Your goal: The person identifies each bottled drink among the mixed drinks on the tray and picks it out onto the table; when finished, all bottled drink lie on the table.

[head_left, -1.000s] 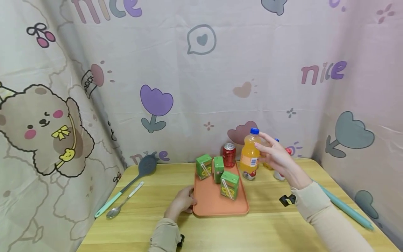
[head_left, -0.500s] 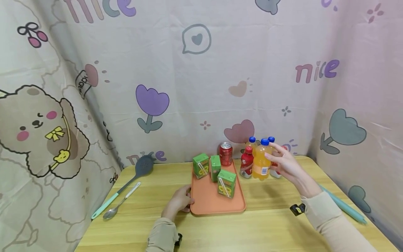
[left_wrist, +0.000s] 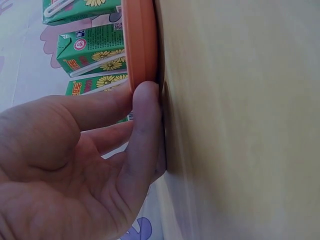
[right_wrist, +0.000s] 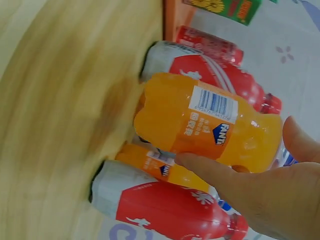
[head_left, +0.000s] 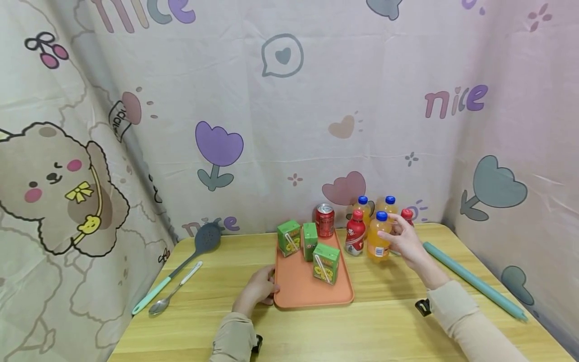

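My right hand grips an orange Fanta bottle with a blue cap; thumb and fingers are around its upper part. The bottle stands nearly upright, in front of other bottles. I cannot tell whether its base touches the table. At the near left edge of an orange tray, my left hand pinches the rim, as the left wrist view shows with the hand at the tray edge. On the tray stand three green juice boxes and, at the far end, a red can.
Right of the tray are a red bottle, another red-capped bottle and two orange bottles behind. A slotted turner and a spoon lie at left. A teal rod lies along the right side.
My right hand has carried the orange Fanta bottle rightward and lowered it, uncovering the red bottle beside the tray. The left hand keeps its place at the tray rim.
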`<action>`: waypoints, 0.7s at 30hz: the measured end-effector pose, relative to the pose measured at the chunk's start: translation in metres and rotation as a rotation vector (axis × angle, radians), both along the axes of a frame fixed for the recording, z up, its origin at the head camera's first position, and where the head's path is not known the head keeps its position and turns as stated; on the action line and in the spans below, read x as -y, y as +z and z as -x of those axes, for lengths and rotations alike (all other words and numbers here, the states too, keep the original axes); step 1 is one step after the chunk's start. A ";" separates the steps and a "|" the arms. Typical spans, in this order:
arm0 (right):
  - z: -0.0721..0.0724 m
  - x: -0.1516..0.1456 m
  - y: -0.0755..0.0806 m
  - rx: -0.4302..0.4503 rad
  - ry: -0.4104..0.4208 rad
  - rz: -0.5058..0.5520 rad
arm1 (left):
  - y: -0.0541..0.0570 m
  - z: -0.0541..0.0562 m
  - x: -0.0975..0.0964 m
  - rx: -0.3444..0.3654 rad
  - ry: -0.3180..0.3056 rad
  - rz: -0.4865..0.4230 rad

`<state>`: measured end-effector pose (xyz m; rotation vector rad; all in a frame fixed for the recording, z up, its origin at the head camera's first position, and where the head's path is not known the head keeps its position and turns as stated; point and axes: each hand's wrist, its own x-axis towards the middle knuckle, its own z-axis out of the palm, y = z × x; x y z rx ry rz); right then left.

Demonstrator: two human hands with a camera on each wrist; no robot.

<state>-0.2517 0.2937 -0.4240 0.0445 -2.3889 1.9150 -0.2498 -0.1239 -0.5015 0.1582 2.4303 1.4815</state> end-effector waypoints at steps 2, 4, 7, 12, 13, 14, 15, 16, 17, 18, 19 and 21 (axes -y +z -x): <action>0.001 0.000 -0.003 -0.005 -0.023 -0.018 | 0.000 -0.001 -0.001 0.001 -0.001 -0.001; 0.002 0.002 -0.005 -0.004 -0.044 -0.028 | 0.001 -0.001 -0.001 0.000 -0.002 -0.001; 0.003 0.003 -0.009 -0.006 -0.067 -0.039 | 0.002 -0.001 -0.001 0.001 -0.005 -0.005; 0.006 0.004 -0.017 -0.028 -0.082 -0.050 | 0.003 -0.001 -0.001 0.000 -0.008 -0.006; 0.006 0.004 -0.018 -0.035 -0.085 -0.054 | 0.002 -0.001 -0.001 0.000 -0.008 -0.006; 0.007 0.004 -0.019 -0.041 -0.086 -0.055 | 0.002 -0.002 -0.001 -0.001 -0.009 -0.006; 0.008 0.005 -0.019 -0.048 -0.086 -0.058 | 0.002 -0.002 0.000 0.000 -0.006 -0.005; 0.009 0.006 -0.020 -0.053 -0.084 -0.063 | 0.002 -0.002 0.001 0.001 -0.003 -0.005; 0.009 0.007 -0.020 -0.060 -0.082 -0.074 | 0.002 -0.003 0.002 0.003 0.001 -0.006; 0.010 0.007 -0.021 -0.067 -0.084 -0.090 | 0.001 -0.003 0.003 0.005 0.005 -0.005; 0.011 0.008 -0.021 -0.075 -0.089 -0.114 | 0.001 -0.004 0.004 0.007 0.009 -0.005; 0.013 0.010 -0.020 -0.089 -0.109 -0.175 | 0.001 -0.004 0.005 0.010 0.014 -0.004</action>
